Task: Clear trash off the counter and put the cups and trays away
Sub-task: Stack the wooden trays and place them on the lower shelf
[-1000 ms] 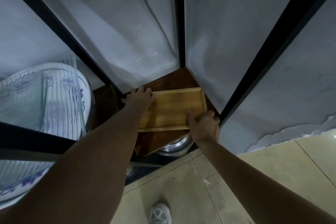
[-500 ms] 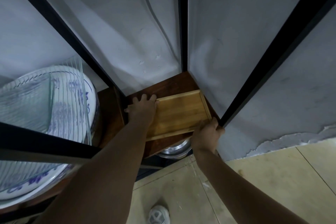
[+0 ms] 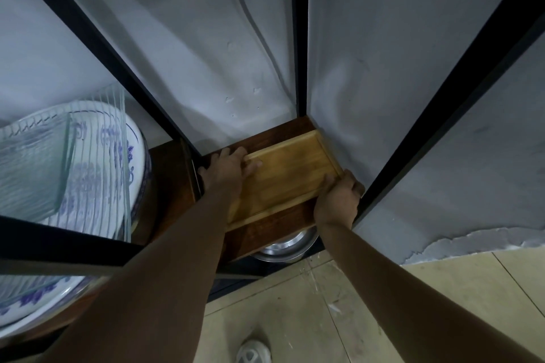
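A light wooden tray (image 3: pixel 290 169) lies flat on a dark wooden shelf (image 3: pixel 267 230) in the corner of a black-framed rack. My left hand (image 3: pixel 227 172) rests on the tray's left end, fingers spread over its rim. At the tray's near right corner my right hand (image 3: pixel 337 200) grips the edge, thumb on top. The tray's far end sits close to the grey wall.
Black metal posts (image 3: pixel 436 103) frame the shelf on both sides. A blue-and-white ceramic bowl (image 3: pixel 97 183) with ribbed glass plates (image 3: pixel 32 168) sits on the left. Metal basins (image 3: pixel 284 246) lie on the shelf below. My shoe (image 3: pixel 253 352) stands on the tiled floor.
The tray has slid further back onto the shelf toward the corner, and both hands have followed it inward.
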